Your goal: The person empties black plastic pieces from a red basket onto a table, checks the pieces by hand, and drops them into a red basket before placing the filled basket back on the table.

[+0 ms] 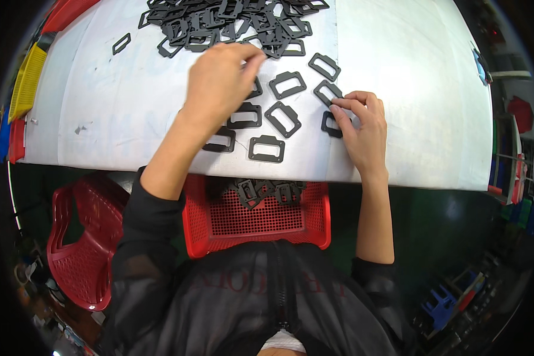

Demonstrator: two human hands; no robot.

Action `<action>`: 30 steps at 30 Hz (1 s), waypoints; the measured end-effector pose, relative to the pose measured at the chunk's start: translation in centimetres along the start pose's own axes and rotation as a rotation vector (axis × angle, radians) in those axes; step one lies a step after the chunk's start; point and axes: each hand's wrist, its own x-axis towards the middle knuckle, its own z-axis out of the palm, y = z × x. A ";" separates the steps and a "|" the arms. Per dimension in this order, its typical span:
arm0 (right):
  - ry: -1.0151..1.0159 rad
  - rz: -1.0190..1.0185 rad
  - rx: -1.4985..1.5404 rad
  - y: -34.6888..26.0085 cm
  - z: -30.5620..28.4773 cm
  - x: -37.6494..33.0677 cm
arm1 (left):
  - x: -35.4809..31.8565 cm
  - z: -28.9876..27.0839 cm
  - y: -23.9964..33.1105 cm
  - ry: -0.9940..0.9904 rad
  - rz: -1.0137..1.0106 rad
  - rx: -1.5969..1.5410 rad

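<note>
While over the table (397, 89), left hand (219, 83) pinching toward flat black frames (219, 24), right hand (362, 127) pinching one frame (328, 92).

Bare white table top (409, 89) lies open right of the heap of black frames (231, 21); left of it, only one stray frame (121, 43) interrupts. Below the heap, single frames (267, 148) crowd the near edge.

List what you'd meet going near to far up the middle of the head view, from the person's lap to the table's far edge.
Red basket holding some black frames → white table edge → loose frame → frame → heap of frames.
</note>
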 end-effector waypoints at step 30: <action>-0.005 -0.129 0.117 1.7 8.2 12.9 | 0.3 2.2 -5.0 0.021 -0.007 -0.012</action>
